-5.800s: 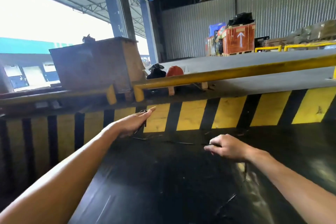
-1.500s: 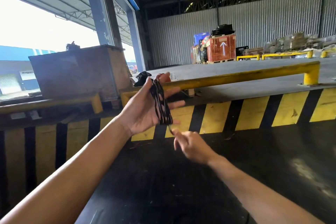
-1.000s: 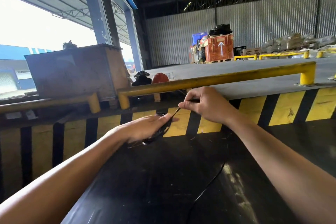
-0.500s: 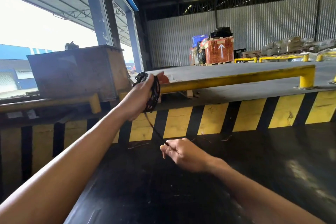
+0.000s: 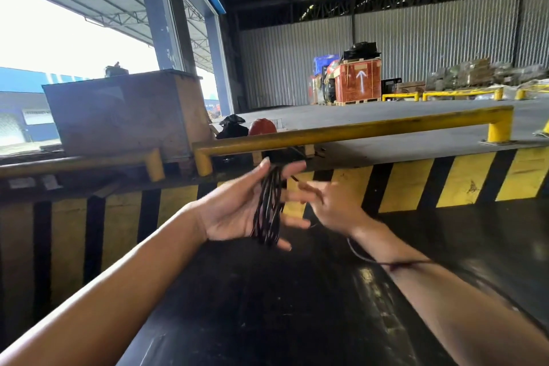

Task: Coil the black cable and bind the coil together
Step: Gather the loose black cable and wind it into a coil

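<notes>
Your right hand [image 5: 329, 206] is swinging up from below, now just beside your left hand [image 5: 234, 211]. Left fingers are stretching straight and spread, carrying the black cable [image 5: 269, 208] looped round them in a coil. Right is blurring, so I cannot tell its grip. The loose tail [image 5: 365, 258] is trailing over your right forearm [image 5: 445, 285].

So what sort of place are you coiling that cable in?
Likely a warehouse loading dock: corrugated metal walls, a red crate, hazard stripes below a yellow guard rail.
</notes>
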Tool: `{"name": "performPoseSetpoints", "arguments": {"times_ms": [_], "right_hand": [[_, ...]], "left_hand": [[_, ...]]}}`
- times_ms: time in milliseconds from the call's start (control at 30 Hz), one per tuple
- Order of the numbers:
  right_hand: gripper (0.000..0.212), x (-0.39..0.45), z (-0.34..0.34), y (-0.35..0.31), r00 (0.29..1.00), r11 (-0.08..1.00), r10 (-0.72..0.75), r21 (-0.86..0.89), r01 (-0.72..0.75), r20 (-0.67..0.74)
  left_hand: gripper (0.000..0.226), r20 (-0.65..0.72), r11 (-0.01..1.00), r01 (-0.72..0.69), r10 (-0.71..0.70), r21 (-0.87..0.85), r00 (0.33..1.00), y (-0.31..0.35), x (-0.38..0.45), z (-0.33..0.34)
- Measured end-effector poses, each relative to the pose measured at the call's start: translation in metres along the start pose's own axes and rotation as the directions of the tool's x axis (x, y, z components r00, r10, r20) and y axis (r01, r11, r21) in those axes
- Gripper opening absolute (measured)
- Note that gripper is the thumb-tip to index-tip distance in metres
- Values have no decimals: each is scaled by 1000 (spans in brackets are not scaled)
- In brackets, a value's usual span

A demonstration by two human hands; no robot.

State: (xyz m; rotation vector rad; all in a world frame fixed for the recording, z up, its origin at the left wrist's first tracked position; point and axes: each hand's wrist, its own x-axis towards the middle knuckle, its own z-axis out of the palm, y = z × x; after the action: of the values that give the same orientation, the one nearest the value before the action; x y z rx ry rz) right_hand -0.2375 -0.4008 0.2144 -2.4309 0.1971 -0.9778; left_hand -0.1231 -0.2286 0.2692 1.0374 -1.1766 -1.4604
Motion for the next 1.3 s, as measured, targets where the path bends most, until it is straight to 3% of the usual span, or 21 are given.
{"name": "performPoseSetpoints", "arguments": {"times_ms": [67, 133, 200, 267, 333, 367, 433, 467, 500, 533, 600, 700, 767, 833, 900, 967, 1033, 1100, 1167, 1233, 1300], "right_hand": [[39, -17, 29, -4, 993, 996, 41, 76, -50, 109], [45, -36, 57, -12, 969, 995, 58, 71, -77, 240], [45, -51, 73, -19, 931, 997, 51, 27, -66, 361], [39, -56, 73, -24, 900, 999, 25, -47, -5, 435], [31, -51, 58, -26, 890, 996, 3, -79, 37, 456], [26, -47, 47, -26, 897, 995, -19, -77, 59, 442], [25, -34, 22, -26, 923, 987, -75, -102, 122, 378], [26, -27, 10, -25, 937, 983, -95, -117, 141, 337], [27, -19, 0, -24, 949, 979, -112, -129, 156, 296], [28, -13, -7, -22, 958, 975, -128, -145, 170, 258], [30, -3, -16, -19, 969, 967, -157, -170, 191, 192], [36, 4, -19, -11, 988, 981, -138, -129, 145, 63], [35, 1, -14, -4, 996, 996, -89, -26, 89, -23], [26, -8, 3, 3, 999, 997, -29, 71, 30, -19], [21, -23, 29, 6, 994, 990, 44, 128, -56, 101], [23, -41, 51, -1, 965, 979, 74, 168, -118, 250], [26, -54, 63, -16, 931, 983, 68, 137, -124, 358], [27, -59, 64, -33, 893, 999, 27, 6, -33, 450], [25, -56, 56, -45, 874, 987, -8, -134, 84, 486], [21, -46, 39, -50, 884, 974, -54, -171, 149, 464], [22, -37, 21, -50, 905, 962, -152, -151, 228, 397]], "left_hand": [[52, -28, 978, -187, 185, -93, 982, 12, 6, 4], [49, -171, 931, -348, 327, -112, 930, 24, 10, 6], [49, -380, 917, -395, 387, 61, 840, 31, 13, 2], [46, -545, 886, -225, 432, 406, 718, 30, 12, -5], [41, -610, 794, 32, 441, 607, 658, 24, 9, -13], [41, -621, 716, 180, 420, 675, 661, 19, 5, -17], [46, -614, 464, 448, 312, 764, 725, 6, -4, -26], [46, -601, 371, 501, 236, 782, 763, 0, -7, -27], [44, -584, 342, 509, 167, 790, 794, -7, -9, -27], [40, -573, 376, 501, 102, 779, 813, -12, -10, -23], [33, -534, 574, 455, -35, 681, 845, -21, -11, -14], [43, -333, 865, 302, -170, 401, 928, -28, -11, -8], [48, -172, 969, 186, -157, 164, 972, -30, -9, -8], [52, -26, 997, 62, -63, -35, 998, -28, -5, -9], [53, -1, 982, -81, 82, -170, 997, -23, -1, -10], [52, -126, 960, -203, 181, -193, 975, -17, 6, -11], [48, -333, 961, -262, 220, -88, 917, -17, 13, -14], [46, -486, 971, -212, 241, 115, 840, -22, 17, -17], [48, -557, 941, -66, 253, 333, 791, -31, 19, -20], [50, -554, 919, 88, 153, 384, 818, -40, 17, -21], [51, -471, 930, 196, -29, 311, 882, -45, 13, -17]]}}
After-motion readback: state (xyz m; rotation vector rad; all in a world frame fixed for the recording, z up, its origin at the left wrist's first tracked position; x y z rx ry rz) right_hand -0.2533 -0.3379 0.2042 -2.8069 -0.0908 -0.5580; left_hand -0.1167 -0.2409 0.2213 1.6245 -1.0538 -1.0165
